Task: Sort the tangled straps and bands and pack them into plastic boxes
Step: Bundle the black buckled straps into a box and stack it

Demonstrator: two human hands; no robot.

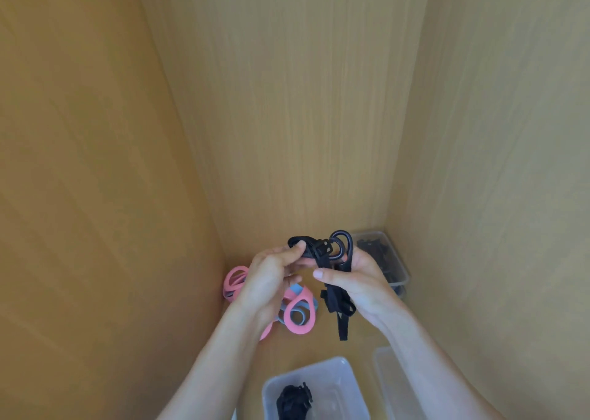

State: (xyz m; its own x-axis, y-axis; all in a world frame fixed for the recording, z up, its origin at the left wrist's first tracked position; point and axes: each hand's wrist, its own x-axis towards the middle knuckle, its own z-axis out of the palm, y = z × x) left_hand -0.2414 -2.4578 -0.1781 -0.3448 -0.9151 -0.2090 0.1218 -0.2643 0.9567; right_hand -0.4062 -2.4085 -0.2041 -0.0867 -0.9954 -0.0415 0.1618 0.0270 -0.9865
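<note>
Black strap (332,279), tangled, with buckle: held above the tabletop (357,343), left hand (271,279) pinching one end, right hand (357,279) gripping the bundle. Step: untangling. Next likely: fold it, drop into near box (348,378). Pink bands (300,314) unsorted below.

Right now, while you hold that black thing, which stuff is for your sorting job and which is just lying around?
For the job:
- black strap, gripped by the left hand and right hand
- pink and blue bands, waiting
- near box with a black bundle
- far box holding black straps

Lying about:
- clear plastic piece at right, box or lid, cannot tell
</note>
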